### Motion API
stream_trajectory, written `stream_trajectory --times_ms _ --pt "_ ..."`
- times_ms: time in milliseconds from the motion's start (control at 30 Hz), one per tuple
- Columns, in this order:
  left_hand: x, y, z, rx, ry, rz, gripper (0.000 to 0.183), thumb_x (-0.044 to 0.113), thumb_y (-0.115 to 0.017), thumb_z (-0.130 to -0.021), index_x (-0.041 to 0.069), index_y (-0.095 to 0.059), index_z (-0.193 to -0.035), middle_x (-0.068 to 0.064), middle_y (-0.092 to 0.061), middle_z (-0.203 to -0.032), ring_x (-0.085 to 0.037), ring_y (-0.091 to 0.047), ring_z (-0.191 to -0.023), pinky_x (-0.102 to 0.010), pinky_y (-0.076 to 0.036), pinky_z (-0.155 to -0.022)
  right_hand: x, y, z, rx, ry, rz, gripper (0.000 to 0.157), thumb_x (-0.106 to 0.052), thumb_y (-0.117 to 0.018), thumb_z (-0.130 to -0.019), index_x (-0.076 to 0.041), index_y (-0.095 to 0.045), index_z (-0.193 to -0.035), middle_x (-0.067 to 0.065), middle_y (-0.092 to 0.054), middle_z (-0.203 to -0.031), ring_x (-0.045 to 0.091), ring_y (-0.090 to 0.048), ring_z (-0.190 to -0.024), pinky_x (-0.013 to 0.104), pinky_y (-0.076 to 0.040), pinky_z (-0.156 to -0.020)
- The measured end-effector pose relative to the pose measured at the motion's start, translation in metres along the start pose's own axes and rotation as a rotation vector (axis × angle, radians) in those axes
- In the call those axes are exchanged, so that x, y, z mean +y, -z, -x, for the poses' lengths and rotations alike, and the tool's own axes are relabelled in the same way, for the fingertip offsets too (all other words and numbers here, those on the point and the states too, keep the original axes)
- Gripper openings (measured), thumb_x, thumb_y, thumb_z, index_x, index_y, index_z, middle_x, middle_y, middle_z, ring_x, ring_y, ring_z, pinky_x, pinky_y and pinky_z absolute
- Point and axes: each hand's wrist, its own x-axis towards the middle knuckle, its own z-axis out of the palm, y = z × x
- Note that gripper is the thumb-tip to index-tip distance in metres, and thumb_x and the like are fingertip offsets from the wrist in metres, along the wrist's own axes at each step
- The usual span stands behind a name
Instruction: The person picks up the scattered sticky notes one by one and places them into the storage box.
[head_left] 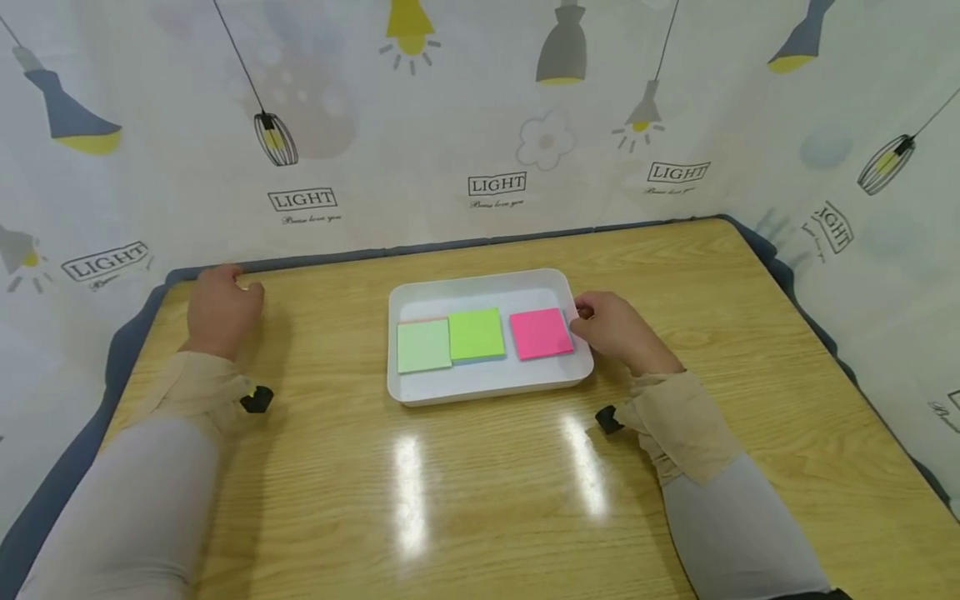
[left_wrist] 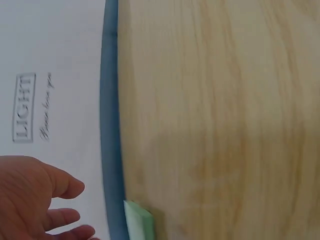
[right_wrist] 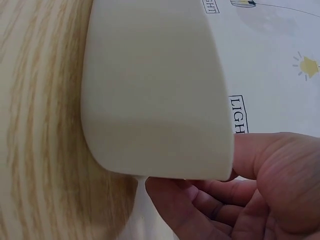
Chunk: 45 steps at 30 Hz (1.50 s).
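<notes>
A white tray [head_left: 483,381] lies on the middle of the wooden table [head_left: 480,492]. In it lie three sticky-note pads in a row: pale green [head_left: 423,346], bright green [head_left: 476,333] and pink [head_left: 541,333]. My right hand [head_left: 611,327] grips the tray's right rim. In the right wrist view the thumb lies over the tray [right_wrist: 150,90] wall and the fingers [right_wrist: 200,202] curl under it. My left hand [head_left: 221,308] rests on the table's far left corner, holding nothing. Its fingers [left_wrist: 55,200] are relaxed beside a pale green piece [left_wrist: 140,220] at the table edge.
A curtain printed with lamps [head_left: 495,125] closes off the back and both sides. A blue-grey strip [left_wrist: 110,125] runs along the table's edge. Bare tabletop stretches in front of the tray and to either side.
</notes>
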Motion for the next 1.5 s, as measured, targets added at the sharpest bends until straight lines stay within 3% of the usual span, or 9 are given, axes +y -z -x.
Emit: stream_trajectory --times_ms 200,267,400,633,800,933,1233,1367,1500 --pt "-0.030 -0.003 -0.006 -0.030 0.121 0.040 0.073 0.030 -0.039 -0.102 -0.008 -0.020 -0.161 -0.037 -0.033 -0.159 -0.057 -0.038 -0.140 -0.064 -0.033 -0.119 0.000 -0.002 0.000 0.000 -0.006 -0.016 0.039 -0.016 -0.055 -0.102 0.001 -0.059 -0.137 0.017 -0.061 -0.123 0.028 -0.054 -0.103 0.035 -0.049 -0.084" --pt "-0.036 -0.004 -0.007 -0.044 0.164 0.042 0.076 0.035 -0.041 -0.102 -0.006 -0.017 -0.162 -0.038 -0.027 -0.162 -0.059 -0.024 -0.148 -0.064 -0.026 -0.122 0.001 -0.003 0.000 0.000 -0.003 -0.020 0.039 -0.015 -0.055 -0.102 0.002 -0.059 -0.137 0.017 -0.061 -0.123 0.028 -0.055 -0.103 0.035 -0.049 -0.084" --pt "-0.040 -0.006 -0.006 -0.085 0.221 -0.003 0.089 0.050 -0.046 -0.102 -0.005 -0.013 -0.163 -0.039 -0.026 -0.161 -0.061 -0.026 -0.144 -0.068 -0.029 -0.117 0.001 -0.004 0.001 0.008 0.015 -0.022 0.038 -0.015 -0.055 -0.101 0.001 -0.061 -0.135 0.016 -0.062 -0.120 0.027 -0.055 -0.100 0.034 -0.049 -0.082" --pt "-0.040 -0.003 -0.005 -0.130 0.227 -0.150 0.091 0.054 -0.050 -0.101 -0.016 -0.026 -0.154 -0.043 -0.042 -0.145 -0.061 -0.040 -0.130 -0.065 -0.040 -0.107 0.001 -0.005 -0.002 0.006 0.022 -0.015 0.035 -0.015 -0.056 -0.101 0.001 -0.062 -0.131 0.015 -0.063 -0.117 0.026 -0.055 -0.098 0.034 -0.049 -0.081" --pt "-0.043 0.003 -0.009 -0.139 0.180 -0.221 0.082 0.053 -0.057 -0.098 -0.024 -0.051 -0.127 -0.042 -0.058 -0.123 -0.054 -0.058 -0.111 -0.061 -0.050 -0.095 0.000 -0.004 -0.002 0.001 0.009 -0.018 0.036 -0.015 -0.056 -0.101 0.001 -0.062 -0.133 0.016 -0.063 -0.119 0.027 -0.055 -0.101 0.035 -0.049 -0.083" --pt "-0.046 0.009 -0.010 -0.173 0.165 -0.233 0.076 0.053 -0.064 -0.095 -0.022 -0.060 -0.107 -0.037 -0.064 -0.109 -0.043 -0.061 -0.095 -0.055 -0.053 -0.085 0.000 -0.004 -0.001 -0.004 0.000 -0.013 0.038 -0.015 -0.055 -0.101 0.001 -0.060 -0.136 0.017 -0.062 -0.124 0.028 -0.055 -0.104 0.036 -0.050 -0.086" --pt "-0.045 0.019 -0.007 -0.379 0.223 -0.248 0.120 0.074 -0.053 -0.093 -0.032 -0.028 -0.143 -0.051 -0.033 -0.143 -0.058 -0.042 -0.127 -0.064 -0.039 -0.112 0.000 -0.004 0.000 -0.009 -0.019 -0.019 0.039 -0.016 -0.054 -0.103 0.000 -0.059 -0.138 0.016 -0.062 -0.126 0.028 -0.055 -0.106 0.035 -0.050 -0.087" --pt "-0.048 0.019 -0.007 -0.363 0.256 -0.174 0.121 0.073 -0.052 -0.094 -0.031 -0.020 -0.146 -0.051 -0.030 -0.146 -0.055 -0.041 -0.128 -0.064 -0.037 -0.115 0.001 -0.003 0.001 -0.003 -0.017 -0.024 0.038 -0.015 -0.055 -0.103 0.000 -0.059 -0.137 0.016 -0.062 -0.125 0.028 -0.055 -0.106 0.035 -0.049 -0.087" --pt "-0.056 0.019 -0.008 -0.285 0.242 -0.086 0.101 0.062 -0.048 -0.100 -0.028 -0.031 -0.143 -0.046 -0.039 -0.143 -0.048 -0.047 -0.119 -0.061 -0.039 -0.113 0.002 -0.002 0.002 0.003 -0.006 -0.025 0.036 -0.015 -0.055 -0.102 0.001 -0.060 -0.135 0.016 -0.062 -0.122 0.027 -0.054 -0.103 0.034 -0.049 -0.084"
